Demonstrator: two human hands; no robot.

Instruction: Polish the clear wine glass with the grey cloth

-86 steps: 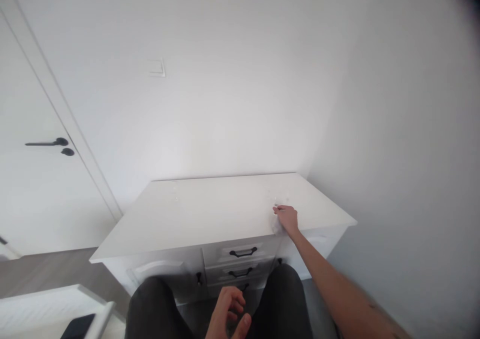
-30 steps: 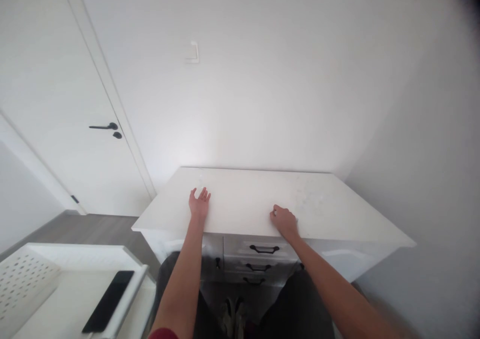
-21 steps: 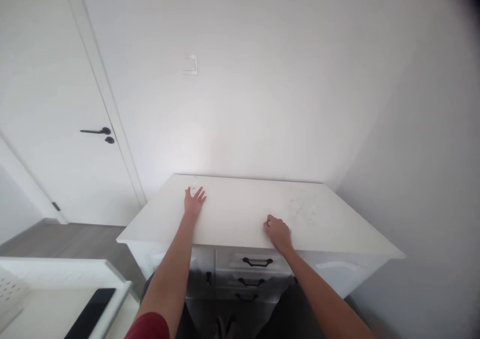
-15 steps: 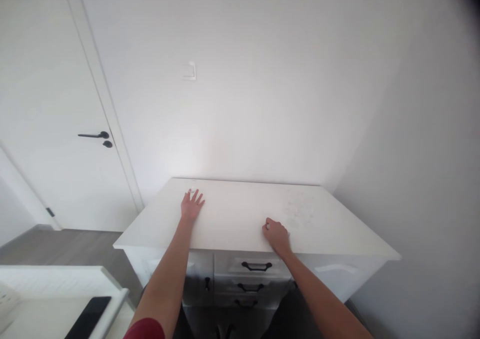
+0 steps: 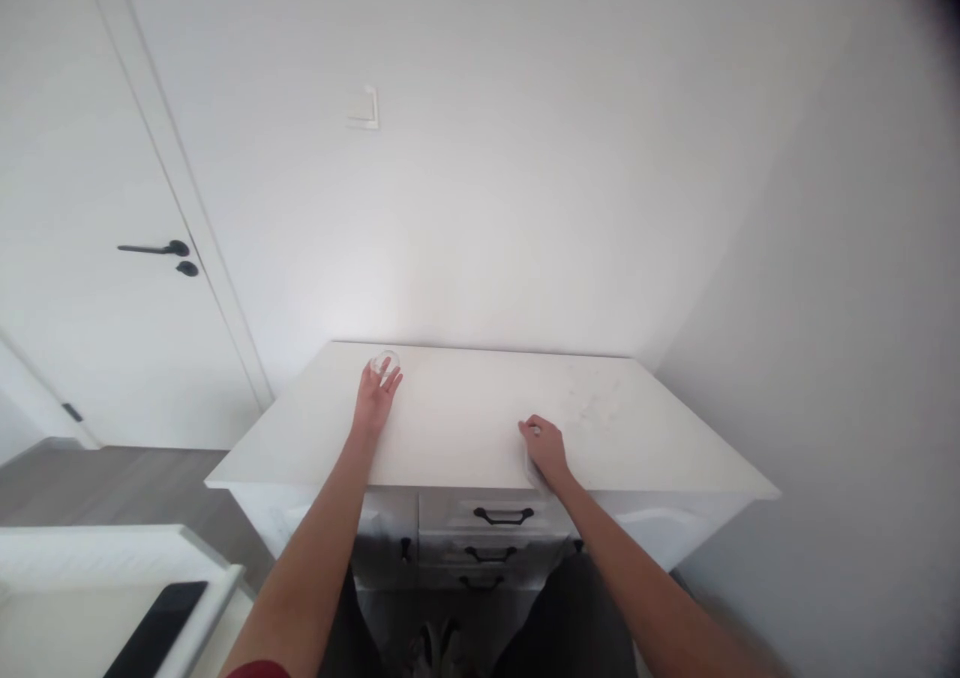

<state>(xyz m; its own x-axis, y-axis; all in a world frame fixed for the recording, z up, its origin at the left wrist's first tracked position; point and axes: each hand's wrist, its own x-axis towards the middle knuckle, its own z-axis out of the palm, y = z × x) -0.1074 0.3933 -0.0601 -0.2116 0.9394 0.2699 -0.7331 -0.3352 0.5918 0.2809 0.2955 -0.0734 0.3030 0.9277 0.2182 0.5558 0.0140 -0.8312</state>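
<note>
The left hand lies on the top of the white wooden chest of drawers near its back left corner, fingers spread, the fingertips touching a small clear round glass that stands close to the back edge; the right hand rests near the front edge, fingers curled around a crumpled white cloth; a black phone lies on a white tray at lower left.

Dresser against wall, small glass at its back left, door left, phone near-left.
</note>
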